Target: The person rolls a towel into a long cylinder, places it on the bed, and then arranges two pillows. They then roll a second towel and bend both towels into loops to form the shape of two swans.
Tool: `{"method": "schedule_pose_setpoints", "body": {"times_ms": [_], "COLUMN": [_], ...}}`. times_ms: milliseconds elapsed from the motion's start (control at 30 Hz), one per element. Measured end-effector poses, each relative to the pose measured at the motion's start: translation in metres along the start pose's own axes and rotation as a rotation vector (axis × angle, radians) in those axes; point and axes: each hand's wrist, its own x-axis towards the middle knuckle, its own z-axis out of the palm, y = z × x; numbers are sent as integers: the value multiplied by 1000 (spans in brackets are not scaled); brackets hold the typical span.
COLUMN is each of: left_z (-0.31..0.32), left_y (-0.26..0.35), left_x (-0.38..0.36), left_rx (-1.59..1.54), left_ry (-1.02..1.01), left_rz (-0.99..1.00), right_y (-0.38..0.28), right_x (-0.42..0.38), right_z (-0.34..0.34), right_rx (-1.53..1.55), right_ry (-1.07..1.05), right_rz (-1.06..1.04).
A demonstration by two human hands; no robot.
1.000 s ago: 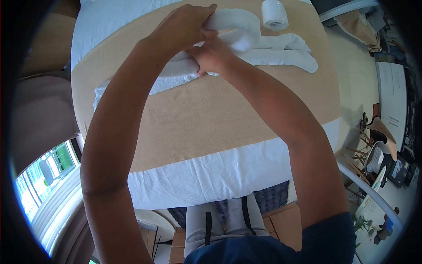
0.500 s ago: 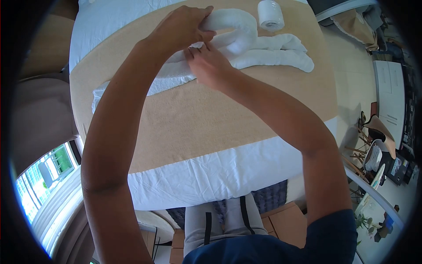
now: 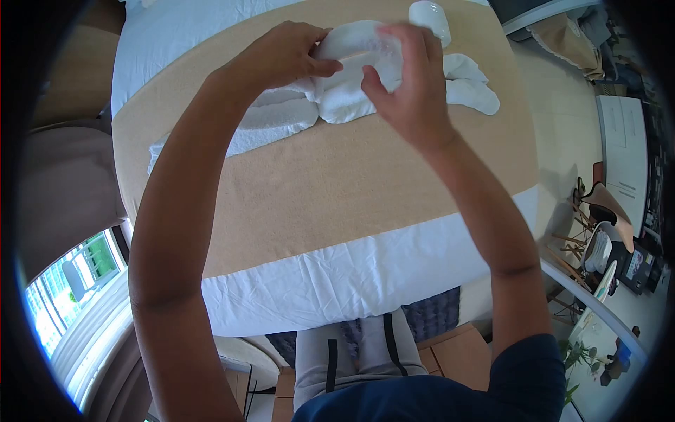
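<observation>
A thick white towel (image 3: pixel 348 98) lies bunched and partly rolled across the beige bed cover. My left hand (image 3: pixel 288 56) grips its upper left part, with thumb and fingers on either side of the cloth. Over the towel's right side is my right hand (image 3: pixel 415 91), its thumb and fingers apart and the fingertips blurred by motion. The towel's right end sticks out beyond my right wrist, and a flatter stretch runs left beneath my left forearm. Just behind my right hand sits a white roll (image 3: pixel 430 20), partly covered by the fingers.
The beige cover (image 3: pixel 316 190) lies over a white sheet (image 3: pixel 337 281) on the bed. A window (image 3: pixel 77 274) is at the lower left. On the right are a white cabinet (image 3: pixel 622 155), chairs and a metal rail (image 3: pixel 583 292). Brown boxes (image 3: pixel 457 352) stand by my legs.
My right hand has left the towel's near middle, moved right and up, and spread its fingers. The raised loop of towel has come down flatter. My left hand has shifted slightly left.
</observation>
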Motion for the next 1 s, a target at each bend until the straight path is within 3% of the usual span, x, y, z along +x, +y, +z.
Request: {"method": "schedule_pose_setpoints", "body": {"times_ms": [33, 100, 233, 333, 467, 500, 567, 667, 733, 800, 867, 900, 967, 1000], "left_z": [0, 0, 0, -1, 8, 8, 3, 3, -3, -4, -4, -2, 0, 5], "left_y": [-3, -5, -5, -2, -7, -10, -3, 11, 16, 14, 13, 11, 31, 32], "left_x": [1, 1, 2, -1, -4, -2, -2, -4, -4, -5, -7, -16, -59, -77], "left_rx": [-26, -55, -69, -84, -156, -158, -136, -376, -300, -224, 34, 36, -177, -166], "left_ry": [-23, -50, -56, -30, 108, 110, -15, -47, -41, -34, 335, 334, 473, 369], "left_rz": [0, 0, 7, -4, 31, 31, 183, 153, 199, 247, 541, 540, 237, 148], "right_y": [-5, -25, -53, -54, -58, -54, -54, -58, -61, -58, -56, -55, -51, -47], "right_x": [-11, -35, -44, -34, -41, -50, -56, -56, -51, -52, -50, -49, -46, -47], "right_z": [5, 14, 66, 87, 84, 89, 93, 93, 91, 98, 98, 97, 95, 96], "right_rx": [1, 415, 380, 838, 912, 804, 699, 606, 686, 654, 620, 658, 698, 648], "right_ry": [-1, -259, -295, -276, -220, -237, -252, -250, -265, -213, -164, -155, -140, -172], "right_rz": [-2, 451, 650, 936, 946, 882, 818, 806, 913, 876, 839, 823, 805, 726]}}
